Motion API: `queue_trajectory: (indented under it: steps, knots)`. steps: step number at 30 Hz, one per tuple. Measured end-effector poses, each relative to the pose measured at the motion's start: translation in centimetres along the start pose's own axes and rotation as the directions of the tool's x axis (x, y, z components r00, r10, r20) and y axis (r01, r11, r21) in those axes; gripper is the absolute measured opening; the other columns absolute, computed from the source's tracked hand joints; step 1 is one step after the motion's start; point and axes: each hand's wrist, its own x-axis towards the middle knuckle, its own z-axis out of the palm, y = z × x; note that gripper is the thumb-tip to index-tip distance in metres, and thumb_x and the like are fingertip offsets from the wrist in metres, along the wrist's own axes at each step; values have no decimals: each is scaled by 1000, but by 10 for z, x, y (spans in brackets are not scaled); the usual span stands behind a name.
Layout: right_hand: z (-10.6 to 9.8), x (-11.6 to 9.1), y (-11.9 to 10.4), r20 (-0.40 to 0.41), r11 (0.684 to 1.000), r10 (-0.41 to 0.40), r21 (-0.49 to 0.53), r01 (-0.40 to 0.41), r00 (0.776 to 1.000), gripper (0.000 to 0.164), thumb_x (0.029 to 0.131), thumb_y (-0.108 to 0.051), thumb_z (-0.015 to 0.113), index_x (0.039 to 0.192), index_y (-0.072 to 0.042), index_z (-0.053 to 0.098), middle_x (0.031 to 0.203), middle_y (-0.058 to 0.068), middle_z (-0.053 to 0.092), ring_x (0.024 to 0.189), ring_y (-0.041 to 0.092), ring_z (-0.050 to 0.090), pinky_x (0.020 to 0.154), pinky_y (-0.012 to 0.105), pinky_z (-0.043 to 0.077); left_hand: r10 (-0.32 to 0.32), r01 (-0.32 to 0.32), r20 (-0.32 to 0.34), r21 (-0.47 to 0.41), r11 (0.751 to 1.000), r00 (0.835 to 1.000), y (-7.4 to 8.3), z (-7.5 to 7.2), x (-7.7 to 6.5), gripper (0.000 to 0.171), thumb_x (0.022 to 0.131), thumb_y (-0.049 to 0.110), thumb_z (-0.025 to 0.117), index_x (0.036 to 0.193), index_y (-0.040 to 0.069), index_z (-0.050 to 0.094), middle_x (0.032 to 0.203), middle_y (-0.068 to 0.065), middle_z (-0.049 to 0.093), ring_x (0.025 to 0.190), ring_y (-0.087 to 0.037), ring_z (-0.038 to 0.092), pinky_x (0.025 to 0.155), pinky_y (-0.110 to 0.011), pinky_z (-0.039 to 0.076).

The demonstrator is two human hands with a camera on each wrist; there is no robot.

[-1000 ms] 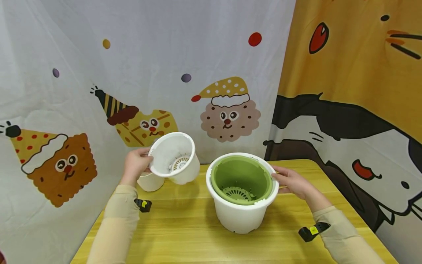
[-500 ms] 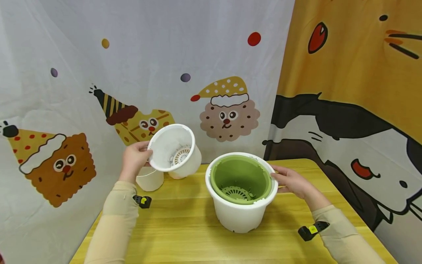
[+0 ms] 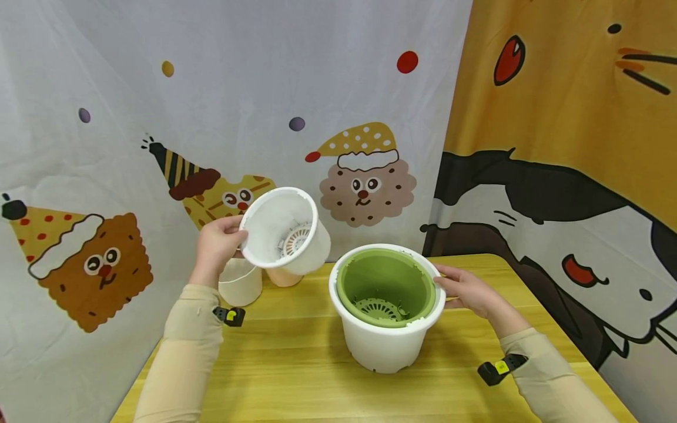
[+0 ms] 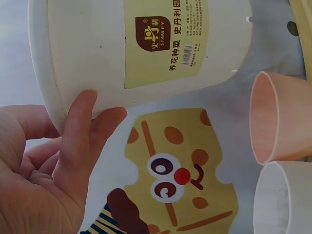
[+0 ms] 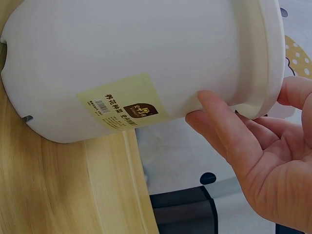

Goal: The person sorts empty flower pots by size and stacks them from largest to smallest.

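My left hand (image 3: 218, 247) pinches the rim of a white plastic flowerpot (image 3: 318, 249) with a slotted bottom. It is raised above the table and tilted, its mouth turned toward me. A yellow label (image 4: 168, 44) shows on its side in the left wrist view. On the table stands a larger white flowerpot (image 3: 383, 349), upright, with a green flowerpot (image 3: 388, 267) nested inside it. My right hand (image 3: 471, 291) holds the larger pot's rim at the right, thumb at the rim and fingers against the wall below, as the right wrist view shows.
Behind the raised pot stand a small peach pot (image 3: 285, 278) and, left of it, a small off-white pot (image 3: 240, 286). They rest near the back left of the wooden table (image 3: 296, 364). A cloth curtain (image 3: 222, 106) with cartoon prints hangs close behind the table.
My left hand has lifted the white flowerpot higher and slightly right, uncovering the peach pot behind it. The right hand and the larger pot with the green one have stayed in place.
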Motion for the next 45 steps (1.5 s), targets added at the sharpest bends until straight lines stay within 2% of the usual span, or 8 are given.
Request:
queue_trajectory:
  steps: [5,14,19,25,35,45]
  knots:
    - [0,-1,-1,4,1000,-5,-2,5,1000,63,105,-20,48,155,5,18,147,38,31,112,31,62,86,42,56,2,-2,11,-13,1000,1000,10,-1,-4,43,95,11,62,137,2,58,117,-24,66,89,-30,68,63,-31,60]
    - [0,-3,-3,6,1000,-4,9,3,1000,63,105,-19,47,155,6,17,147,38,31,111,31,62,86,42,56,8,-8,30,-4,1000,1000,29,2,-5,44,95,11,63,138,4,58,118,-22,65,87,-28,68,63,-31,60]
    - [1,-2,-2,4,1000,-3,10,3,1000,63,105,-19,47,155,6,17,148,38,30,109,28,63,86,42,56,28,-26,49,-26,999,998,36,7,-3,44,94,10,62,138,3,58,118,-22,65,81,-22,68,62,-29,59]
    - [1,-3,-2,8,1000,-5,5,5,1000,63,106,-19,47,155,6,16,150,38,27,110,28,62,86,42,56,34,-33,67,-28,999,997,46,12,-2,43,94,10,63,137,4,59,115,-21,66,77,-19,67,65,-34,60]
    - [2,-4,-5,6,1000,-5,-1,5,1000,62,106,-19,46,155,6,17,151,37,27,112,28,62,87,42,56,80,-79,84,-20,997,993,59,26,-3,40,95,9,63,135,6,61,113,-19,68,81,-23,68,61,-31,59]
    - [2,-3,-3,10,1000,-8,17,8,1000,64,105,-20,48,154,6,17,149,38,29,108,25,64,86,41,56,118,-107,143,-83,991,983,74,41,-6,40,94,7,63,134,7,63,110,-18,69,81,-26,69,62,-35,60]
